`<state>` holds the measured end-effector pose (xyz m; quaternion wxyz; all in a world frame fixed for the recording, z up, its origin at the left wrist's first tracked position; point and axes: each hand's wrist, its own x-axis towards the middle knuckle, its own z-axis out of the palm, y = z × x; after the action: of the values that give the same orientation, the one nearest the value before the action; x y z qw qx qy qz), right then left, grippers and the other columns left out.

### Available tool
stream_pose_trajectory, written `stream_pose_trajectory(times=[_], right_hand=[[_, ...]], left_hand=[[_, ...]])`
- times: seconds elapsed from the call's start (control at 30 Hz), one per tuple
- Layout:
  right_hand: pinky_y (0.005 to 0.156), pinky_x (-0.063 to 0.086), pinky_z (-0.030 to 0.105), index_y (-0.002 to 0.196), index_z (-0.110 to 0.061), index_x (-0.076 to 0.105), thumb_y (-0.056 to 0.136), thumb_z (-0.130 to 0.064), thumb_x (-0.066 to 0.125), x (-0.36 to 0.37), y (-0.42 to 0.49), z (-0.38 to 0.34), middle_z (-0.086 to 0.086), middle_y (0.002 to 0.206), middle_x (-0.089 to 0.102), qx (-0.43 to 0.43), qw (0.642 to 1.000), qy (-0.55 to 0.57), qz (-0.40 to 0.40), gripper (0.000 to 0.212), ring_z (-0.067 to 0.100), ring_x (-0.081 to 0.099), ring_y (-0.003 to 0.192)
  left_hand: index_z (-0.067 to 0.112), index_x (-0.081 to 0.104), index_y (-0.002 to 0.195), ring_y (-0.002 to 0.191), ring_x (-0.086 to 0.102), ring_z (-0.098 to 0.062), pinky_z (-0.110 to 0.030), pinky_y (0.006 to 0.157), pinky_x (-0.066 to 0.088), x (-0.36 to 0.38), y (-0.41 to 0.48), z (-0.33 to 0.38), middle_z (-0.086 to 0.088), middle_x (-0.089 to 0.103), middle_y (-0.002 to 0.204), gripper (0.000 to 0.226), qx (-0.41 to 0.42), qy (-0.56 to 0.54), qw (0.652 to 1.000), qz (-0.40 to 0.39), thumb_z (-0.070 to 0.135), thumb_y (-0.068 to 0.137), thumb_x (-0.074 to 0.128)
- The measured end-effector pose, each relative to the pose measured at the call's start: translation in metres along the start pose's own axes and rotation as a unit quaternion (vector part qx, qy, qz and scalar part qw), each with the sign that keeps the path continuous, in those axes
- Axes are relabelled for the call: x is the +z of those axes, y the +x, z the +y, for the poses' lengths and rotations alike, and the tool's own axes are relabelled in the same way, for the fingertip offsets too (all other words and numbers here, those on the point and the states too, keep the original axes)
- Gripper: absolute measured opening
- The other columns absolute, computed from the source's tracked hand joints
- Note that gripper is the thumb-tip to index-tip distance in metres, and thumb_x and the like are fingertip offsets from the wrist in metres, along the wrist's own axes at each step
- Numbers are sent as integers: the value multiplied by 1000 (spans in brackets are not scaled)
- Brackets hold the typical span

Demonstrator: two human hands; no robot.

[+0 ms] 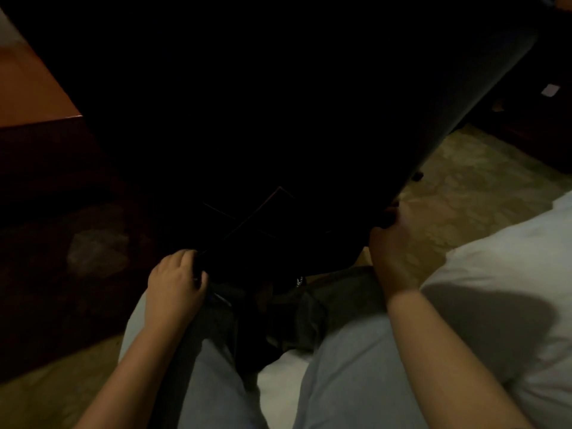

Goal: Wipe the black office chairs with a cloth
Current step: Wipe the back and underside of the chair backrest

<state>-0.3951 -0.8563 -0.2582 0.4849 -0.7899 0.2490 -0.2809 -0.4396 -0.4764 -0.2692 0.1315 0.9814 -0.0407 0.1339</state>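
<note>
The black office chair (278, 103) fills the upper middle of the view, close in front of the person's knees. The right hand (393, 255) is clamped on its lower right edge. The left hand (176, 283), well apart from it, curls at the lower left edge; in the dark I cannot tell whether it grips chair or cloth. A dark grey cloth (312, 308) lies across the lap. The person sits on a white bed (495, 267). A wooden table (31, 88) stands left, on patterned carpet (473, 193).

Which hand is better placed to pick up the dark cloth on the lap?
Probably left: the left hand sits right at the dark cloth, while the right hand grips the chair edge, higher and farther away.
</note>
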Motion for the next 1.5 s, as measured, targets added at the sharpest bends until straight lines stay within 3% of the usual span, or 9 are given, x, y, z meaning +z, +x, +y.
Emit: stream_pose_trajectory(times=[0.13, 0.23, 0.47, 0.63, 0.73, 0.97, 1.07, 1.3, 1.5], right_hand=[[70, 51, 18, 112, -9, 61, 81, 4, 57, -14, 9, 1, 7, 99, 65, 128, 982, 122, 64, 34, 22, 63, 91], [84, 53, 29, 117, -5, 57, 81, 1, 62, -19, 11, -2, 11, 107, 63, 140, 968, 135, 160, 37, 26, 63, 101], [87, 46, 30, 122, -3, 54, 81, -13, 66, 43, -37, -57, 12, 110, 62, -48, 983, 110, 139, 44, 21, 59, 101], [87, 30, 2, 117, 3, 56, 76, -20, 64, 57, -57, -71, 24, 111, 61, -171, 978, 67, 96, 48, 22, 52, 104], [89, 32, 3, 117, -9, 53, 74, -24, 61, 50, -53, -63, 21, 110, 61, -216, 972, 48, 75, 46, 22, 51, 105], [69, 45, 12, 121, -3, 51, 88, -14, 66, -1, -10, -21, -10, 98, 60, -51, 983, 94, 148, 38, -15, 56, 79], [73, 51, 23, 119, -7, 54, 90, -18, 65, -14, -2, -7, 8, 105, 65, -31, 982, 75, 171, 33, -1, 59, 81], [79, 52, 31, 122, -3, 56, 84, -22, 59, 26, -22, -37, 12, 114, 58, -86, 976, 124, 158, 42, 19, 57, 98], [90, 40, 17, 117, -23, 48, 84, -33, 62, 62, -59, -71, 23, 114, 55, -165, 964, 118, 169, 37, 21, 52, 110]], left_hand=[[-10, 50, 123, 122, 43, -47, -55, 99, 40, 6, 27, 1, -31, 47, 131, 47, -34, -77, 995, 52, 5, 83, 69], [-11, 43, 131, 129, 36, -44, -49, 106, 33, 3, 39, 2, -31, 40, 139, 53, -98, -138, 979, 111, 4, 86, 65], [-5, 37, 137, 136, 31, -33, -37, 111, 27, -1, 46, -8, -23, 34, 145, 58, -124, -186, 960, 169, 7, 87, 63], [3, 27, 147, 141, 27, -26, -26, 113, 20, -5, 46, -22, -17, 29, 152, 65, -185, -267, 926, 190, 16, 93, 61], [5, 23, 150, 142, 25, -25, -23, 112, 18, -2, 53, -28, -16, 27, 153, 68, -214, -301, 911, 186, 23, 95, 59], [20, 15, 153, 141, 31, -23, -36, 114, 28, 6, 61, -36, -9, 30, 154, 78, -183, -350, 911, 120, 39, 92, 60], [23, 15, 152, 140, 33, -21, -36, 114, 30, 5, 63, -36, -7, 32, 153, 78, -187, -370, 902, 121, 39, 92, 61], [26, 11, 154, 141, 28, -20, -26, 104, 29, 1, 71, -38, -4, 24, 157, 76, -224, -451, 859, 91, 42, 92, 53], [20, 26, 149, 134, 38, -20, -24, 98, 34, -3, 74, -42, -7, 38, 149, 60, -238, -425, 868, 97, 34, 97, 52]])
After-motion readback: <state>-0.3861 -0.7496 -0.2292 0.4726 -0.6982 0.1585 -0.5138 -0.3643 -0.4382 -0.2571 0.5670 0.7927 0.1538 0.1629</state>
